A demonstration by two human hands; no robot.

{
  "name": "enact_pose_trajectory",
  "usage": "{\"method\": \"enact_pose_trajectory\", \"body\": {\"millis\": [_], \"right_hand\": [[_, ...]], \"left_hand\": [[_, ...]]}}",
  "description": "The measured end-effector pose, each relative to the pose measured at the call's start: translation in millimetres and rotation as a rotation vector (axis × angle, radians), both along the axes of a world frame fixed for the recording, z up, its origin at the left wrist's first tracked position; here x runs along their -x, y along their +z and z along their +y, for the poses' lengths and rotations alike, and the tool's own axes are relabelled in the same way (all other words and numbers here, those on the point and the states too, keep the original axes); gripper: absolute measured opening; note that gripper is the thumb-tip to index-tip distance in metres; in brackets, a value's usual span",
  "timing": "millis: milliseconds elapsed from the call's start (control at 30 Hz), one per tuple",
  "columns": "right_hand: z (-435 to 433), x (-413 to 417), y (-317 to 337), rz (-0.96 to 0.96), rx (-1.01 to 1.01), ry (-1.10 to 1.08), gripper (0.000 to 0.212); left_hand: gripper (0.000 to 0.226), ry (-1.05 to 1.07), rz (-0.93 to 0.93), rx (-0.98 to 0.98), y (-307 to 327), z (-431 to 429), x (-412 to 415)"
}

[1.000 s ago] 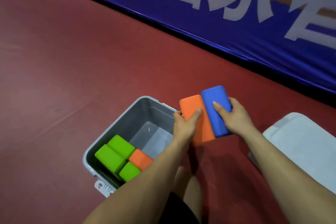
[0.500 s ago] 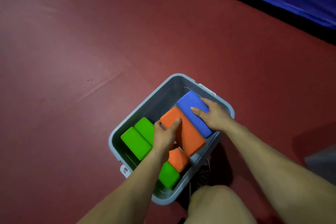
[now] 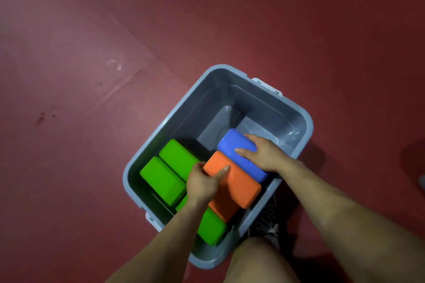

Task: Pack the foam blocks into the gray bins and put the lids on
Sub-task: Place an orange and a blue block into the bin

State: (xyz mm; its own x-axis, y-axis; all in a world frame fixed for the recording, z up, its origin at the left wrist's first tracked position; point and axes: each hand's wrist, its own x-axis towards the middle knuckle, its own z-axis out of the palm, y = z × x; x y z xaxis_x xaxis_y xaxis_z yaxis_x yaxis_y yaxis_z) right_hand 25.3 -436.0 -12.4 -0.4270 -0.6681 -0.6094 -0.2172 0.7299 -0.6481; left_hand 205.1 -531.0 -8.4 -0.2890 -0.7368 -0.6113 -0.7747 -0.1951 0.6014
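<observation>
A gray bin sits on the red floor, filling the lower middle of the frame, with no lid on it. Inside, both hands hold blocks side by side. The left hand grips an orange block, thumb on its top face and fingers curled over its left edge. The right hand grips a blue block just right of it, thumb on top and the other fingers wrapped over the far right side. The two blocks touch along their long edges and lie tilted, their near ends close to the bin's lower right wall.

At the lower left of the bin, two green blocks lie side by side, touching. A third green block lies below them, partly hidden by the left forearm. Another orange piece shows beneath the held orange block; whether it is a separate block cannot be told.

The upper right part of the bin's bottom is bare. A bare knee shows at the bottom edge of the frame, and a shoe just outside the bin's lower right wall.
</observation>
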Motion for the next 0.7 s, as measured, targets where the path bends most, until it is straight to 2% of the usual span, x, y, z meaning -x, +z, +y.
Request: {"method": "enact_pose_trajectory", "body": {"millis": [67,133,200,333,533,700], "right_hand": [[1.8,1.2,-12.9,-0.018,-0.002,-0.002,0.066],[2.3,1.0,-25.5,-0.015,-0.012,0.012,0.067],[1.5,-1.5,-35.3,0.010,-0.038,0.058,0.068],[-7.8,-3.6,-51.7,0.042,-0.139,0.129,0.074],[-25.4,-9.0,-61.8,0.204,-0.329,0.273,0.075],[-16.8,-18.0,-38.6,0.344,-0.422,0.315,0.090]], "left_hand": [[0.072,-0.216,-0.070,0.278,-6.0,-2.0,1.1],[0.084,-0.414,-0.136,0.408,-16.1,-4.5,2.3],[0.090,-0.511,-0.196,0.410,-29.1,-7.8,1.1],[0.080,-0.603,-0.269,0.400,-43.0,-13.2,4.7],[0.081,-0.693,-0.419,0.425,-53.2,-11.5,7.1],[0.090,-0.679,-0.379,0.403,-27.3,-11.5,17.2]]}}
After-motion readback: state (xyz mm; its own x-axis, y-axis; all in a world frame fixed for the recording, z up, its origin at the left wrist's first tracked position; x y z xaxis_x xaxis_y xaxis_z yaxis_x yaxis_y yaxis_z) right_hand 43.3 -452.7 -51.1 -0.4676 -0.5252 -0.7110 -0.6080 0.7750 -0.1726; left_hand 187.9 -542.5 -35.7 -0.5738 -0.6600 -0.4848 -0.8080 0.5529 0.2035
